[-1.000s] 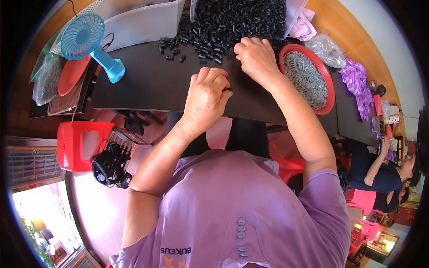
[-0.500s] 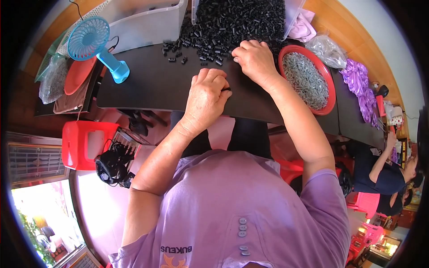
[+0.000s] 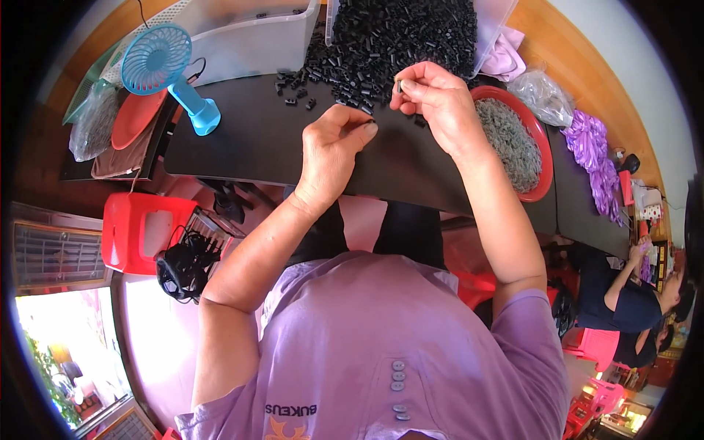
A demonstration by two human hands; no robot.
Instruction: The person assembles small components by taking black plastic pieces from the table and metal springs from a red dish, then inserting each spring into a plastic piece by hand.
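Observation:
My left hand [image 3: 328, 154] is closed in a pinch over the dark table; a small black piece [image 3: 371, 121] shows between thumb and forefinger, mostly covered. To its right, my right hand [image 3: 444, 110] pinches a thin, short metal pin [image 3: 399, 86] held roughly upright at the fingertips. The two hands are apart. Beyond them lies a heap of small black plastic parts [image 3: 400, 37], spilling from a clear bin onto the table. Beside my right wrist stands a red oval basin [image 3: 545, 158] filled with small grey metal pieces [image 3: 510, 143].
A blue handheld fan [image 3: 193, 103] stands at the table's left. Behind it is a translucent tub [image 3: 249, 48]. Plastic bags [image 3: 539, 84] and purple ribbon-like bundles [image 3: 590, 154] lie at the right. A red stool [image 3: 132, 235] is at the lower left. Another person [image 3: 612, 290] sits far right.
My right hand has turned, showing its fingertips with the metal pin between them. My left hand has tilted, bringing thumb and forefinger with the black piece farther forward. The view has shifted slightly.

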